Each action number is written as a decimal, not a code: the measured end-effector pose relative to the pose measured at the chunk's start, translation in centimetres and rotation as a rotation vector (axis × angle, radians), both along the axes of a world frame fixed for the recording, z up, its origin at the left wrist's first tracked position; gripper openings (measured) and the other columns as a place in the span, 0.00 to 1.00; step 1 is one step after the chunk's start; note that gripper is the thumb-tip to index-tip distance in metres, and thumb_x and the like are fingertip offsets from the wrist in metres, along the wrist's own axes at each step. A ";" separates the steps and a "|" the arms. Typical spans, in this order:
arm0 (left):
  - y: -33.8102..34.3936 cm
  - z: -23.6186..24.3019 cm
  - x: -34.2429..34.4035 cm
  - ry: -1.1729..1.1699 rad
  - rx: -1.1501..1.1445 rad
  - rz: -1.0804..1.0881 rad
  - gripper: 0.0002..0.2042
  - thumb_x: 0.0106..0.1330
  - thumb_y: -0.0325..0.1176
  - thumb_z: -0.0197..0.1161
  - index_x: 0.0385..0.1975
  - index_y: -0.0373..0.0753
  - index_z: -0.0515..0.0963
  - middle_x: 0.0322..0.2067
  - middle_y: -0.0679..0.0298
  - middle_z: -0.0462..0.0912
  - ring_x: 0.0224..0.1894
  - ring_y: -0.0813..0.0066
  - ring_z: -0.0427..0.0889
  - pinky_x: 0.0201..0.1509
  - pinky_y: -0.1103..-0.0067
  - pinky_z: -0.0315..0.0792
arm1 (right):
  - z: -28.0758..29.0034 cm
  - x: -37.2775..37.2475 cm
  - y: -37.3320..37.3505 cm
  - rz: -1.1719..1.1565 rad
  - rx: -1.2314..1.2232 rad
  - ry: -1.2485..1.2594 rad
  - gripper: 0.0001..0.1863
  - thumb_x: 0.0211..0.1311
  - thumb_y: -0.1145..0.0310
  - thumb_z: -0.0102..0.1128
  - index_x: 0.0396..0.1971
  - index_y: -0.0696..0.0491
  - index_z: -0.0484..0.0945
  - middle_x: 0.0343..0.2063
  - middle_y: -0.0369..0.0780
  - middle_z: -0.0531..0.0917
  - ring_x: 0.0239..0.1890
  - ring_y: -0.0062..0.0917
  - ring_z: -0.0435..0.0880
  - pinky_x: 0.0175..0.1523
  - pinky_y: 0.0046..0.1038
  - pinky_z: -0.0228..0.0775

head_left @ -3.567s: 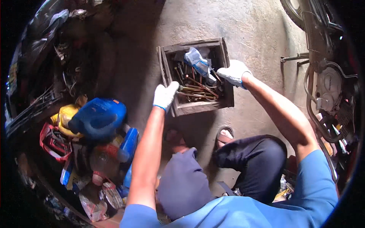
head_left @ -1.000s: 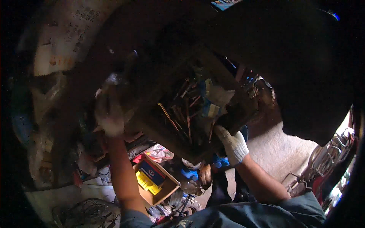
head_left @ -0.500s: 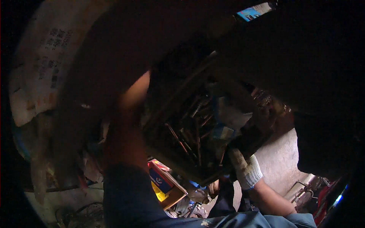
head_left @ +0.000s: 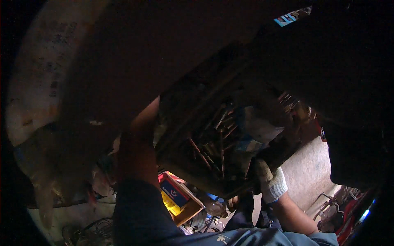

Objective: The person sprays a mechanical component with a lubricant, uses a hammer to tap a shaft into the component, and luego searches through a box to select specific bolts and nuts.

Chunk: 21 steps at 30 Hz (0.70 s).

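A dark, open drawer-like box [head_left: 201,186] fills the middle of the view, tilted, with much of it lost in shadow. Inside lie several thin metal rods [head_left: 200,153] and a crumpled white-and-blue packet [head_left: 266,130]. My right hand [head_left: 271,182], in a whitish knitted glove with dirty fingers, grips the near right edge of this box. My left forearm [head_left: 141,139] reaches up along the box's left side. The left hand itself disappears into the dark, so its fingers and anything in them are hidden.
At the left stands a large pale carton [head_left: 41,82]. Below the box sits a small open carton [head_left: 193,211] with red, blue and yellow packs. Coiled cables [head_left: 92,233] lie at lower left, metal-framed gear [head_left: 332,209] at lower right, beside a pale floor [head_left: 308,164].
The dark box, its contents and my gloved right hand have shifted slightly to the right. My left forearm has moved a little; the small carton stays about where it was.
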State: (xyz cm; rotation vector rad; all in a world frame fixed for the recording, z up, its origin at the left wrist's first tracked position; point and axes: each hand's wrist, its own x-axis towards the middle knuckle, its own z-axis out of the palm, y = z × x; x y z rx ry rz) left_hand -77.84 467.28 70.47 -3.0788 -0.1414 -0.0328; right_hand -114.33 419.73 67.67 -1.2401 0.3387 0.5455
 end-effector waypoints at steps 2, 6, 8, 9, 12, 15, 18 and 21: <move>0.2 0.5 0.8 0.019 0.014 -0.012 0.20 0.74 0.43 0.61 0.60 0.40 0.78 0.52 0.59 0.85 0.51 0.64 0.84 0.61 0.73 0.74 | -1.5 -0.7 -0.4 -0.020 0.020 0.046 0.31 0.81 0.46 0.36 0.64 0.55 0.73 0.60 0.46 0.81 0.58 0.35 0.83 0.66 0.34 0.75; 0.9 0.4 2.5 0.060 0.031 -0.036 0.20 0.73 0.43 0.61 0.60 0.40 0.78 0.52 0.59 0.85 0.51 0.64 0.84 0.61 0.73 0.74 | -0.7 -0.2 -0.1 -0.007 -0.012 0.133 0.31 0.81 0.46 0.37 0.62 0.56 0.74 0.58 0.46 0.81 0.57 0.33 0.83 0.67 0.34 0.75; 1.3 -0.1 3.3 0.088 0.032 -0.044 0.20 0.73 0.43 0.61 0.60 0.40 0.78 0.52 0.59 0.85 0.51 0.64 0.84 0.61 0.73 0.74 | 2.9 1.3 0.6 0.131 -0.205 0.098 0.29 0.81 0.48 0.37 0.61 0.56 0.75 0.57 0.45 0.82 0.56 0.32 0.84 0.66 0.33 0.76; 1.2 0.2 4.1 0.095 0.036 -0.055 0.20 0.73 0.43 0.61 0.60 0.40 0.78 0.52 0.59 0.85 0.51 0.65 0.84 0.61 0.73 0.74 | 4.1 1.9 0.7 0.260 -0.389 0.049 0.27 0.82 0.50 0.38 0.60 0.56 0.76 0.56 0.45 0.83 0.55 0.31 0.84 0.66 0.33 0.76; 1.6 1.3 5.8 0.126 0.058 -0.073 0.20 0.73 0.43 0.62 0.60 0.40 0.78 0.52 0.59 0.85 0.51 0.65 0.84 0.60 0.73 0.75 | -0.2 -0.2 0.6 -0.190 0.119 0.229 0.18 0.81 0.59 0.48 0.57 0.55 0.77 0.52 0.42 0.84 0.52 0.29 0.84 0.61 0.31 0.78; 1.5 1.1 6.5 0.150 0.038 -0.085 0.21 0.73 0.43 0.62 0.61 0.40 0.78 0.52 0.60 0.85 0.50 0.65 0.84 0.60 0.73 0.75 | -0.4 -0.1 0.5 -0.208 0.145 0.240 0.15 0.79 0.63 0.52 0.56 0.55 0.78 0.52 0.39 0.85 0.52 0.28 0.84 0.58 0.29 0.79; 1.3 1.2 7.3 0.216 0.067 -0.113 0.21 0.73 0.43 0.62 0.61 0.40 0.78 0.51 0.60 0.85 0.50 0.65 0.84 0.60 0.73 0.75 | 3.7 1.5 1.1 0.012 -0.158 0.173 0.16 0.78 0.62 0.52 0.56 0.55 0.79 0.54 0.40 0.84 0.55 0.30 0.83 0.61 0.30 0.76; 1.3 1.6 8.8 0.269 0.101 -0.147 0.21 0.73 0.43 0.62 0.61 0.40 0.78 0.51 0.60 0.85 0.50 0.65 0.84 0.60 0.73 0.75 | 3.4 1.5 1.0 0.188 -0.376 0.013 0.20 0.80 0.58 0.47 0.57 0.55 0.78 0.56 0.42 0.83 0.59 0.32 0.80 0.67 0.33 0.71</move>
